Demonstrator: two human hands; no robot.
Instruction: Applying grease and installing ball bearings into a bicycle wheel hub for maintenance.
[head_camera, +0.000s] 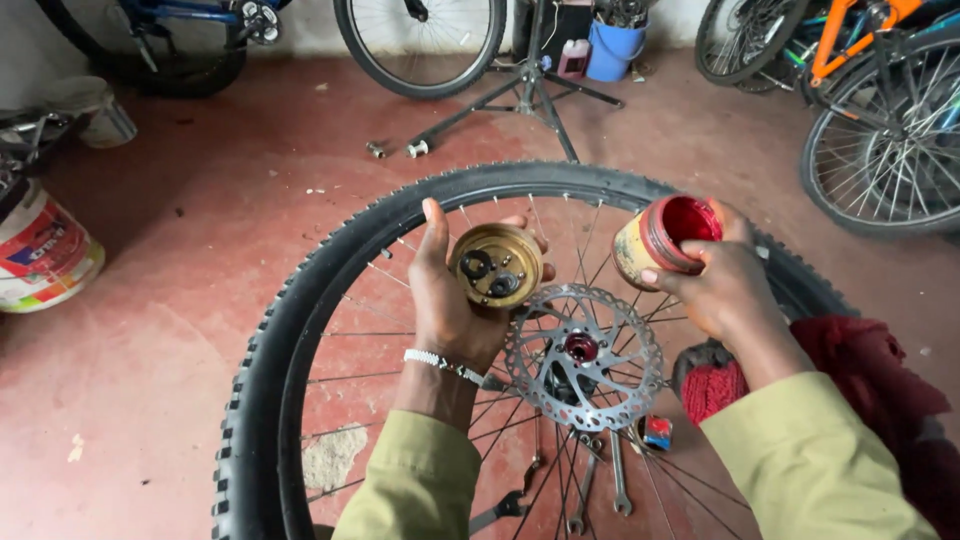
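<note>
head view is showing the left hand (452, 300) cupping a round brass-coloured metal lid (496, 265), fingers curled behind it and thumb on its rim, inner face turned up. the right hand (722, 285) is wrapping closed around a small worn tin of red grease (665, 238), tilted, its open mouth facing the lid. both are hanging just above a silver perforated brake disc (583, 355) on a knobbly black bicycle wheel (262, 390) lying on the red concrete floor (180, 250). the tin is probably light and stiff but greasy near its mouth, so gripping around the body looks safest. steel spanners (620, 485) are lying under the spokes; parked bicycles (880, 130) and a paint bucket (40, 255) are standing well apart, leaving open room.
</note>
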